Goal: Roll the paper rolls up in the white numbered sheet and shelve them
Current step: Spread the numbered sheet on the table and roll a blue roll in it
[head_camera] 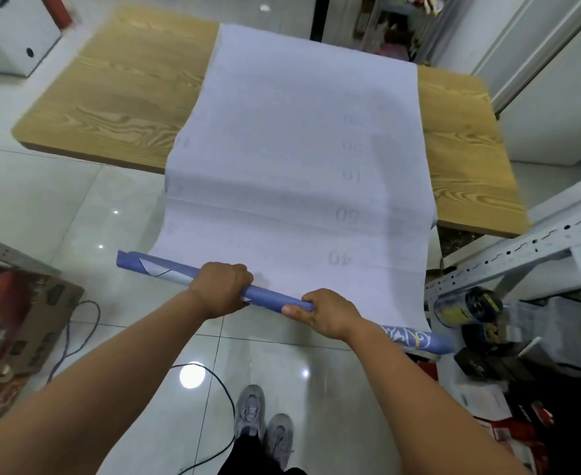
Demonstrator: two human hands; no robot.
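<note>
A long white numbered sheet (pixel 292 159) lies across the wooden table (pixel 118 97) and hangs off its near edge toward me, with faint numbers such as 10, 50 and 40 down its right side. At the sheet's near end a blue paper roll (pixel 165 270) lies crosswise, its left end sticking out past the sheet and its patterned right end showing near the shelf. My left hand (pixel 222 287) grips the roll near its middle. My right hand (pixel 326 313) grips it further right, thumb under the roll.
A metal shelf frame (pixel 522 255) stands at the right with a clear jar (pixel 467 306) and boxes below. A cardboard box (pixel 18 323) sits on the floor at left. Black cables (pixel 213 406) run over the white tiles by my shoes (pixel 265 423).
</note>
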